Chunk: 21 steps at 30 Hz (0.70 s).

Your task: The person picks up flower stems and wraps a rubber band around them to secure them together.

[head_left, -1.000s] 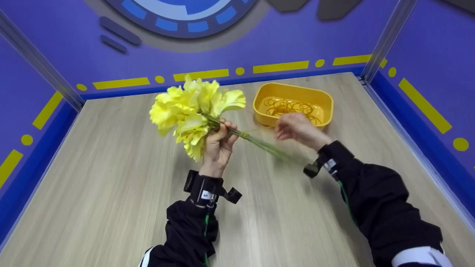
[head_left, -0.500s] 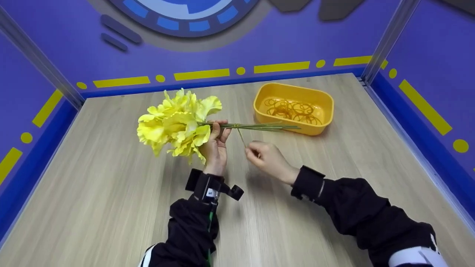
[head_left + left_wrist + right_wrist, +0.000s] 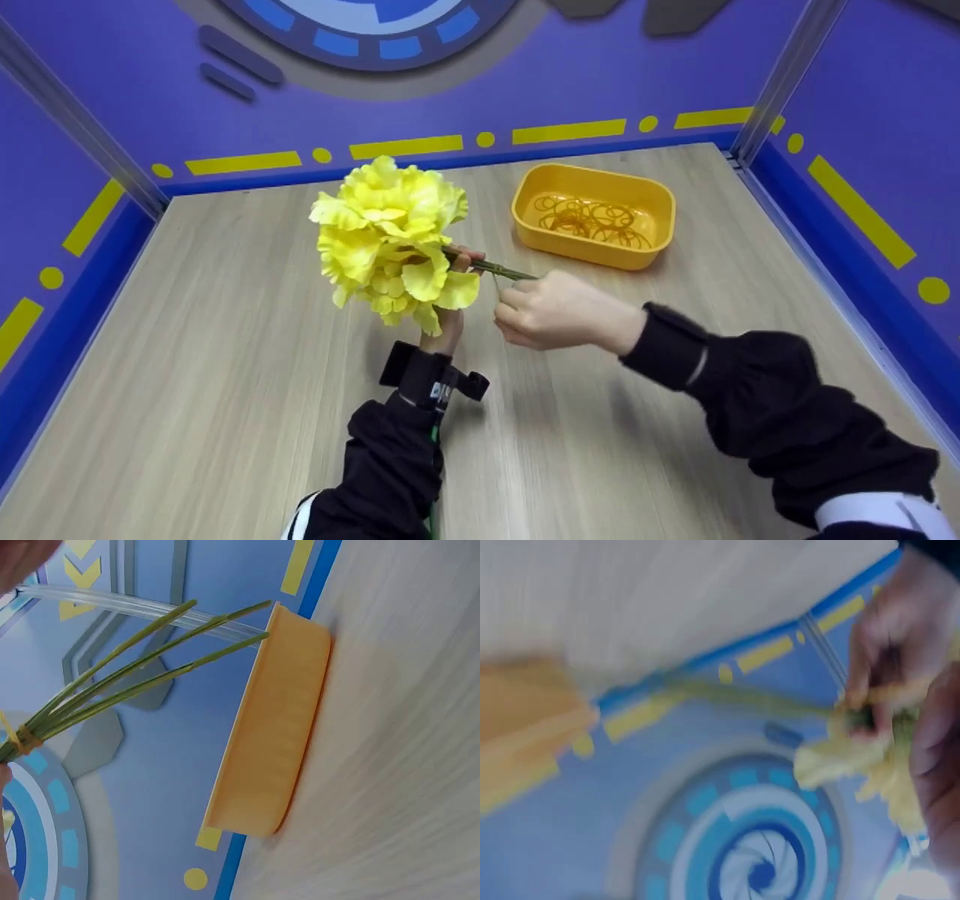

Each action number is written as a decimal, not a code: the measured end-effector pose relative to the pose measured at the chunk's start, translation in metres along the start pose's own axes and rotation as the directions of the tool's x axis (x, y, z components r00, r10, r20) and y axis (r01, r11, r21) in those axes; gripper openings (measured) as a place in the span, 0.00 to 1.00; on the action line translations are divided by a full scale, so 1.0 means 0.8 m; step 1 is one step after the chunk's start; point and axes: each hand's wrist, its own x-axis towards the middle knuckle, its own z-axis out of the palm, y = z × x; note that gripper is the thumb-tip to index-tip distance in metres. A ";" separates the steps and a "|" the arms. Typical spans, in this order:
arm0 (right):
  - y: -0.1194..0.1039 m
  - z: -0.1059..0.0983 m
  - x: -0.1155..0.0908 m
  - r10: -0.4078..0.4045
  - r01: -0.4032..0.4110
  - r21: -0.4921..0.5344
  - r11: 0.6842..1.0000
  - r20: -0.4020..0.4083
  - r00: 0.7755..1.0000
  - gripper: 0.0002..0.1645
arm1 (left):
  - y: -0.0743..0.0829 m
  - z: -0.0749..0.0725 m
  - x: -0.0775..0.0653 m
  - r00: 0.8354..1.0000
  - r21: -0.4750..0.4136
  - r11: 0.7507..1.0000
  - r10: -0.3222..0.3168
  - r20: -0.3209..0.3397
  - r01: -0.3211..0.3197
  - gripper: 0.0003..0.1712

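A bunch of yellow artificial flowers (image 3: pixel 390 232) is up above the table, blooms to the left. Its green stems (image 3: pixel 510 271) point right, gripped just below the blooms by my left hand (image 3: pixel 450 324), which the petals partly cover. A rubber band (image 3: pixel 26 741) wraps the stems beside that hand in the left wrist view. In the blurred right wrist view, a stretched strand of the band (image 3: pixel 900 692) runs between the two hands. My right hand (image 3: pixel 547 311), fingers curled, pinches this strand just right of the left hand and hides the stem ends from the head view.
A yellow plastic box (image 3: pixel 592 255) stands at the back right of the wooden table (image 3: pixel 247 375). Several loose rubber bands (image 3: pixel 585 217) lie inside it. Blue printed panels (image 3: pixel 420 112) wall the table at the back and both sides.
My right hand came from near the box toward the stems, pulled the band toward me, then rose over the stem ends. The left hand has turned the bunch, swinging it left and back.
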 end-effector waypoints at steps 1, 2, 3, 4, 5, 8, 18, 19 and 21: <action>0.008 -0.009 0.001 -0.034 0.034 -0.017 0.999 -0.005 0.999 0.16 | 0.003 0.002 -0.001 0.999 -0.017 1.000 -0.016 0.034 0.016 0.27; 0.016 -0.018 0.001 -0.060 0.059 -0.030 0.998 -0.017 0.998 0.16 | 0.006 0.004 -0.003 0.997 -0.039 0.998 -0.043 0.067 0.046 0.26; 0.024 -0.026 0.002 -0.076 0.075 -0.037 0.997 -0.032 0.997 0.16 | 0.009 0.007 -0.004 0.993 -0.056 0.996 -0.070 0.098 0.075 0.26; 0.030 -0.033 0.002 -0.088 0.086 -0.043 0.995 -0.048 0.995 0.16 | 0.013 0.009 -0.004 0.987 -0.069 0.992 -0.098 0.129 0.108 0.25; 0.037 -0.040 0.001 -0.099 0.096 -0.047 0.994 -0.064 0.993 0.17 | 0.016 0.011 -0.005 0.979 -0.073 0.988 -0.124 0.160 0.137 0.25; 0.053 -0.056 -0.003 -0.132 0.125 -0.073 0.989 -0.096 0.987 0.21 | 0.027 0.015 -0.005 0.947 -0.067 0.975 -0.187 0.262 0.211 0.25; 0.128 -0.088 -0.045 -0.098 0.054 -0.181 0.982 -0.240 0.966 0.23 | 0.024 -0.006 0.003 0.828 -0.095 0.935 -0.253 0.500 0.343 0.20; 0.134 -0.087 -0.052 -0.084 0.034 -0.191 0.981 -0.261 0.962 0.22 | 0.020 -0.010 0.004 0.817 -0.119 0.922 -0.260 0.515 0.368 0.19; 0.144 -0.082 -0.065 -0.044 -0.012 -0.187 0.982 -0.289 0.956 0.22 | 0.013 -0.018 0.005 0.792 -0.200 0.876 -0.273 0.545 0.440 0.17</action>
